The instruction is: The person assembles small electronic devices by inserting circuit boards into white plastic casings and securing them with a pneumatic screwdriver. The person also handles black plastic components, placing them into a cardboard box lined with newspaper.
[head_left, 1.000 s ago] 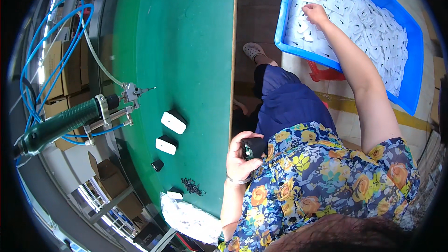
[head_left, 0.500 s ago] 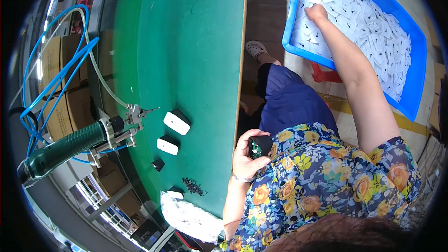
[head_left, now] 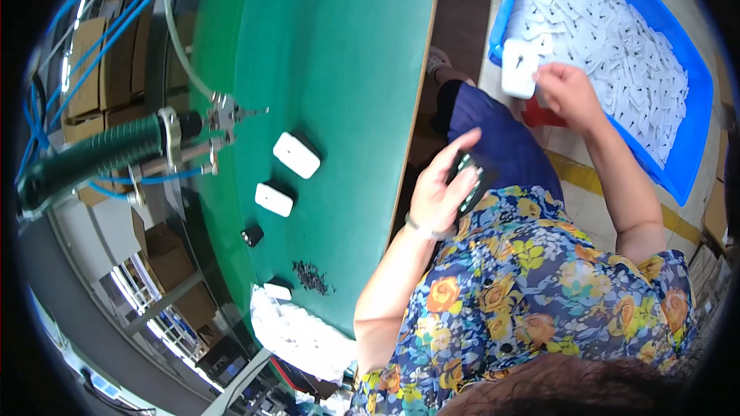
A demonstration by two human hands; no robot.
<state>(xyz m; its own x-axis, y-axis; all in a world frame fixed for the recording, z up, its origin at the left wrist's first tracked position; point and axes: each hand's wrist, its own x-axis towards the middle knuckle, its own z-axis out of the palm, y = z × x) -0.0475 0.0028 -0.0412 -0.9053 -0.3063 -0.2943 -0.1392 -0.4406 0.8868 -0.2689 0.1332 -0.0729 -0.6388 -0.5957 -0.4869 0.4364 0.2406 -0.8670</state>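
Observation:
My left hand (head_left: 439, 192) grips a small black housing (head_left: 479, 177) in front of my body. Bits of green circuit board showed inside that housing a moment ago; motion blurs it now. Between the fingertips of my right hand (head_left: 570, 92) is a flat white plastic cover (head_left: 519, 69) with a dark mark on its face. It is just off the near left corner of a blue bin (head_left: 499, 38), which holds a deep layer of similar white covers (head_left: 617, 53). The two hands are apart, the right one farther forward.
On the green worktable (head_left: 347, 92) lie two white-topped black units (head_left: 297, 155), a small black part (head_left: 252, 235), a heap of tiny black pieces (head_left: 311, 277) and a white plastic bag (head_left: 297, 335). A green power screwdriver (head_left: 108, 154) is mounted at the left, near blue hoses.
My right hand has come back out of the bin toward me with a white cover. My left hand has moved forward and right with the black housing, turning it.

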